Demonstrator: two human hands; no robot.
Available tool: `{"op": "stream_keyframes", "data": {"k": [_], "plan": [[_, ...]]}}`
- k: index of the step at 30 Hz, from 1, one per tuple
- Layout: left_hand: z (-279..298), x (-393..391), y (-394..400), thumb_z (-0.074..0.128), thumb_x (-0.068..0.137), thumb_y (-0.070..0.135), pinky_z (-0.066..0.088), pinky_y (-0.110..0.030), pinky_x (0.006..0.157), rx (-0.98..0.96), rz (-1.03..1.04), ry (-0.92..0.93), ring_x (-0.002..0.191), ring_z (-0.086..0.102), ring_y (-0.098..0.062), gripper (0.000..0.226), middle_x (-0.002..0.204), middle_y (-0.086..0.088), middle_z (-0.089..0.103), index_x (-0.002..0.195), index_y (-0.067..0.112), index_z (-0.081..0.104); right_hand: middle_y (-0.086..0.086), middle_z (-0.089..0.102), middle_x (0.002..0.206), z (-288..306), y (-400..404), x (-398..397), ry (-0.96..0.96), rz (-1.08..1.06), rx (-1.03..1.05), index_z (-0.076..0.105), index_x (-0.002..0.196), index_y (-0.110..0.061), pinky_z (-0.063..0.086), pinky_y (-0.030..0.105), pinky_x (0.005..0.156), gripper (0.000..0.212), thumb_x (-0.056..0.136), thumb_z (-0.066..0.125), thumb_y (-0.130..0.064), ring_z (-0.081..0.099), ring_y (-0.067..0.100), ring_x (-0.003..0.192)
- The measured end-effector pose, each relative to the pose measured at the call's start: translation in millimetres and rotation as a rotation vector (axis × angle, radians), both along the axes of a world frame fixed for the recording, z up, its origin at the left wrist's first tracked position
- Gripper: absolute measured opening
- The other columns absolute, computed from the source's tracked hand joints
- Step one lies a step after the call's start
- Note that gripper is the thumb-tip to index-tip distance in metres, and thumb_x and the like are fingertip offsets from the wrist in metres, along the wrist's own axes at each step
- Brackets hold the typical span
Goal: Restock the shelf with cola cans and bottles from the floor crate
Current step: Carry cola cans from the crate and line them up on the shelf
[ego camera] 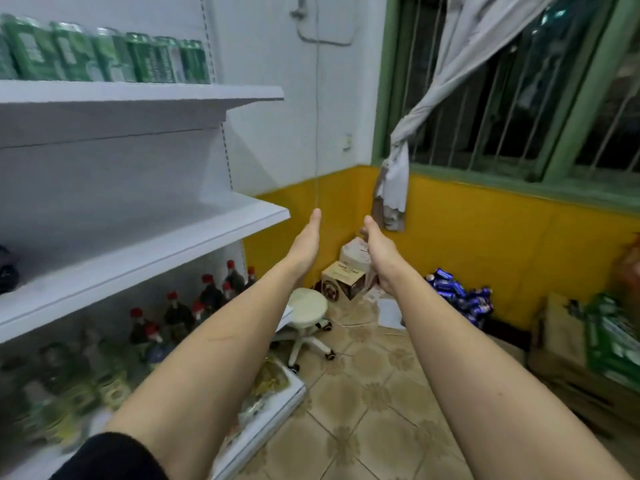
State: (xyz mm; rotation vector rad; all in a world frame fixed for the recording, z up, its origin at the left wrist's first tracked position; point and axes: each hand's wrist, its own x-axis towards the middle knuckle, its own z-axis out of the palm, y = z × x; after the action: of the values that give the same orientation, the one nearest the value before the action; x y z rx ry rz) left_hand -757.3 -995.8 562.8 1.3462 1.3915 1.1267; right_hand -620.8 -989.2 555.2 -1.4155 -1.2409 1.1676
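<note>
Both my arms stretch forward toward the room's corner. My left hand [306, 242] is flat with straight fingers and holds nothing. My right hand [377, 247] is also extended, fingers straight, holding nothing. The white shelf unit stands at the left; its middle shelf [145, 251] is mostly bare, with a dark object [7, 275] at its far left. Green cans [104, 55] line the top shelf. Dark bottles with red caps [207, 292] stand on the lowest shelf. A pile of blue cans [460, 296] lies on the floor by the yellow wall. No cola crate is clearly in view.
A white rolling stool [308, 313] stands on the tiled floor below my hands. Cardboard boxes [343, 278] sit in the corner. Cartons with green packs [613, 344] stand at the right. A barred window with a knotted curtain [394, 181] is above.
</note>
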Motion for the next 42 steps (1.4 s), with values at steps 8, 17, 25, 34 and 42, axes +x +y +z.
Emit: {"op": "stream_keyframes", "data": {"k": [8,17,25,34,42], "plan": [[-32.1,153.6,28.0,0.014,0.106,0.054,0.018,-0.036,0.117,-0.139,-0.222,-0.036,0.149,0.025,-0.022,0.065,0.162,-0.006,0.028,0.158,0.016,0.025,0.003,0.035,0.159,-27.9,10.9,151.8,-0.016,-0.151,-0.067,0.037,0.153,-0.017,0.028,0.038,0.107,0.064,0.105,0.023,-0.057,0.031,0.024,0.146],[-82.9,240.8,108.8,0.018,0.094,0.076,0.015,-0.046,0.122,-0.198,-0.353,-0.033,0.15,0.023,-0.021,0.081,0.164,0.0,0.026,0.157,0.025,0.03,0.002,0.029,0.162,-77.8,54.2,230.2,0.03,-0.273,-0.213,0.033,0.155,-0.019,0.022,0.044,0.117,0.072,0.1,0.026,-0.065,0.027,0.024,0.148],[-95.5,296.4,194.2,0.015,0.105,0.055,0.027,-0.031,0.089,-0.288,-0.438,-0.018,0.138,0.041,-0.025,0.065,0.14,-0.007,0.051,0.149,0.016,0.041,0.002,0.046,0.151,-103.2,141.4,283.8,0.061,-0.334,-0.279,0.048,0.145,-0.024,0.033,0.048,0.114,0.073,0.093,0.033,-0.072,0.047,0.026,0.134],[-112.3,344.0,320.3,0.016,0.104,0.057,0.029,-0.032,0.088,-0.362,-0.504,0.005,0.14,0.041,-0.03,0.065,0.15,-0.013,0.047,0.147,0.017,0.043,0.001,0.054,0.141,-116.3,253.6,335.3,-0.024,-0.399,-0.323,0.045,0.147,-0.019,0.034,0.034,0.097,0.067,0.1,0.028,-0.064,0.053,0.021,0.124],[-148.3,398.5,425.7,0.018,0.102,0.063,0.032,-0.035,0.093,-0.418,-0.522,0.001,0.139,0.042,-0.029,0.07,0.151,-0.01,0.044,0.152,0.018,0.035,0.003,0.047,0.151,-143.6,341.6,395.0,0.005,-0.41,-0.327,0.044,0.148,-0.019,0.033,0.035,0.098,0.059,0.105,0.024,-0.055,0.05,0.017,0.125]]}}
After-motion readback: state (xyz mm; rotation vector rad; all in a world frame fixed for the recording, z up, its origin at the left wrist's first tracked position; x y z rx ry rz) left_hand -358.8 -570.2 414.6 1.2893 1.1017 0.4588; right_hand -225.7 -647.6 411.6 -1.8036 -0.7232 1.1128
